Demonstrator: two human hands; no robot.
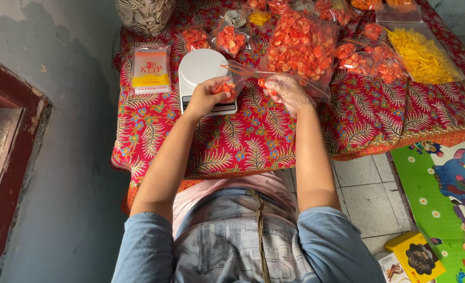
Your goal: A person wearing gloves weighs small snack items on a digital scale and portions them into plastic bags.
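Observation:
My left hand holds a small clear bag partly filled with orange-red snack pieces, over the front of a white kitchen scale. A thin clear plastic glove covers my right hand, whose fingers pinch a few orange pieces beside the small bag's open mouth. Just behind my right hand lies a large clear bag full of the same orange pieces. All of this sits on a low table under a red patterned cloth.
Small filled bags of orange pieces lie behind the scale, with more at the right. A bag of yellow sticks sits at the far right, a pack of empty bags at the left. A grey wall runs on the left; boxes rest on the floor.

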